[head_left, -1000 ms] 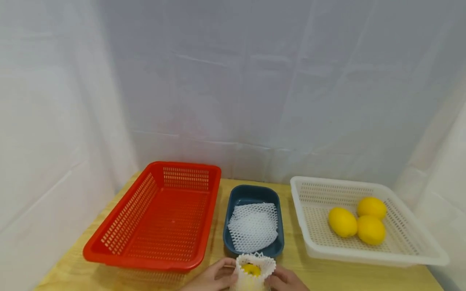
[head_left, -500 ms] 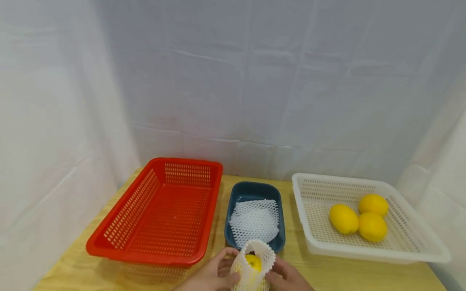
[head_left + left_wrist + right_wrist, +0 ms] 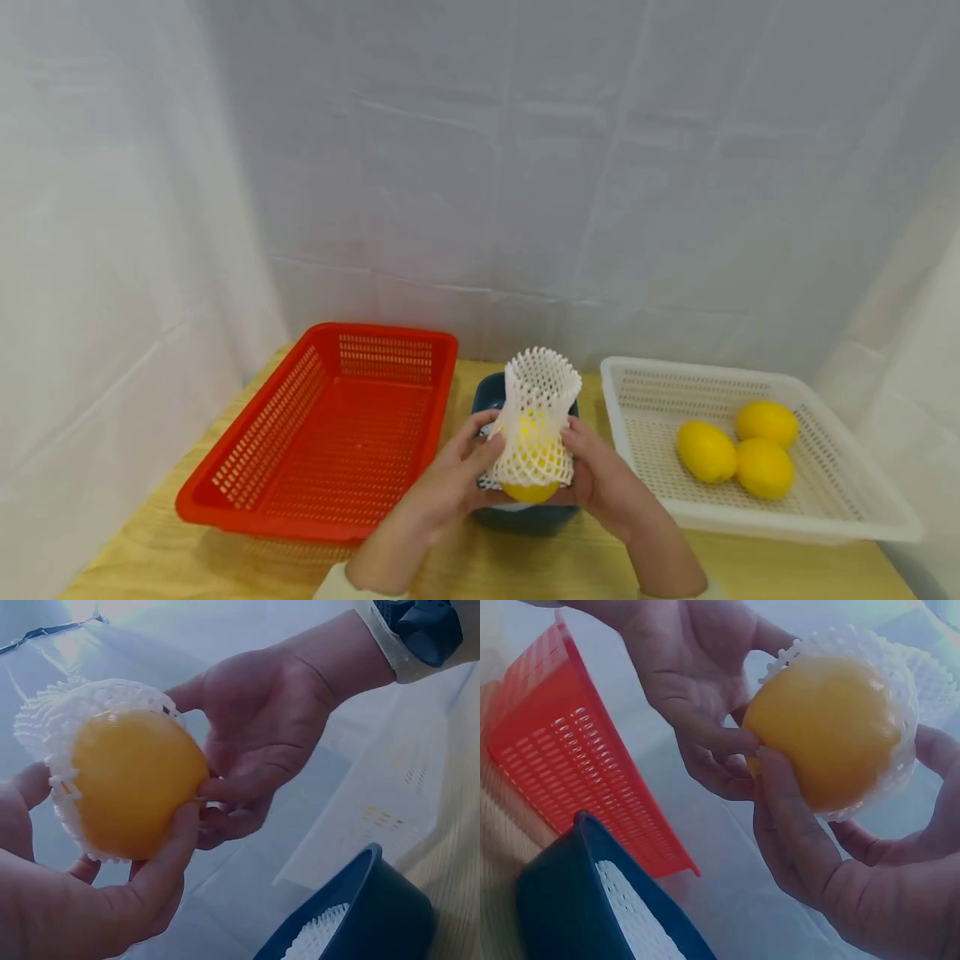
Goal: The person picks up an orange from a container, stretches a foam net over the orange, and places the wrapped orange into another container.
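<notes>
A smooth yellow fruit [image 3: 139, 780] sits in a white foam net sleeve [image 3: 542, 387], between my two hands. The sleeve's open end stands up above the fruit; the fruit's lower end shows bare beneath it. My left hand [image 3: 450, 479] grips the sleeved fruit from the left, thumb on the netting. From the right, my right hand [image 3: 603, 475] holds it, with fingers curled underneath. In both wrist views the fingers of the two hands meet under the bare end. All of this is held up over a dark blue bin [image 3: 525, 521], which holds more foam netting [image 3: 637, 915].
To the left is a red slotted basket [image 3: 438, 417]. A white slotted basket [image 3: 750, 518] at the right contains several yellow fruits [image 3: 765, 469]. The wooden table [image 3: 247, 575] carries them all, and white cloth [image 3: 480, 167] hangs behind and at the sides.
Both hands have moved forward and up with the sleeved fruit, from the table's near edge to over the blue bin. The sleeve has tipped, so the fruit's bare lower end now shows.
</notes>
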A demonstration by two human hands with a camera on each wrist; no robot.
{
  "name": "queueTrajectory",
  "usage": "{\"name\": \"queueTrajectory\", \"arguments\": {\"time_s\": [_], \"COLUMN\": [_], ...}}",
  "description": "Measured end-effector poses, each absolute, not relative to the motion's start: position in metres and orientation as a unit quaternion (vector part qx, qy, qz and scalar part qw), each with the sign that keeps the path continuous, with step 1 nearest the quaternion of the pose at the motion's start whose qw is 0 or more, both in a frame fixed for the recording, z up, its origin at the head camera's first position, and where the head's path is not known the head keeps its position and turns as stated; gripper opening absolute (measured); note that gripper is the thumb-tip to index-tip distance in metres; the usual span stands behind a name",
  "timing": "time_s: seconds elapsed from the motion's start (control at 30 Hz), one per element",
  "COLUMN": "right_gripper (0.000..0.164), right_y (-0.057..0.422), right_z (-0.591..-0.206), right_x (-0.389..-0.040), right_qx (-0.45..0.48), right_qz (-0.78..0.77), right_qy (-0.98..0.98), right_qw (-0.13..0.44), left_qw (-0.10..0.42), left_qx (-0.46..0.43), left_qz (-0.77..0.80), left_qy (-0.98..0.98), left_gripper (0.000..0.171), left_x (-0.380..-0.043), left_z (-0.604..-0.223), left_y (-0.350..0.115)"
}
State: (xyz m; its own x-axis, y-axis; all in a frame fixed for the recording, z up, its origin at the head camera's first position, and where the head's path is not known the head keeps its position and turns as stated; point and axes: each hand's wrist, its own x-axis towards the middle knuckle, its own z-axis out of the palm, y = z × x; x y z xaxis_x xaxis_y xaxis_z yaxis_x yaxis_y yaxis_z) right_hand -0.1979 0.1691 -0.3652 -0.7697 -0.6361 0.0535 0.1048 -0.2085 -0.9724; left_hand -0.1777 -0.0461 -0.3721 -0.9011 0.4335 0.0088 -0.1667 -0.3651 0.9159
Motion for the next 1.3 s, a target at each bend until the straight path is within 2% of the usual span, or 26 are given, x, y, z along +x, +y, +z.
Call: {"name": "queueTrajectory", "arguments": {"time_s": [0.37, 0.6, 0.83, 1.1, 1.3], "right_gripper": [0.060, 0.064, 0.055, 0.051, 0.048], "right_y": [0.166, 0.160, 0.162, 0.170, 0.172], "right_z": [-0.363, -0.366, -0.369, -0.376, -0.380], "right_x": [-0.203, -0.206, -0.210, -0.214, -0.214], "right_qx": [-0.177, -0.168, -0.181, -0.226, -0.227], "right_qz": [-0.753, -0.755, -0.770, -0.776, -0.783], "right_qy": [0.589, 0.586, 0.568, 0.542, 0.531], "right_qw": [0.232, 0.241, 0.228, 0.231, 0.230], "left_qw": [0.189, 0.171, 0.169, 0.185, 0.193], "left_qx": [0.126, 0.106, 0.123, 0.114, 0.111], "left_qz": [0.828, 0.828, 0.832, 0.853, 0.857], "left_qy": [0.513, 0.523, 0.514, 0.475, 0.464], "left_gripper": [0.050, 0.052, 0.045, 0.053, 0.059], "left_x": [-0.185, -0.187, -0.193, -0.195, -0.196], "left_z": [-0.369, -0.372, -0.370, -0.375, -0.377], "left_y": [-0.052, -0.055, -0.053, -0.048, -0.047]}}
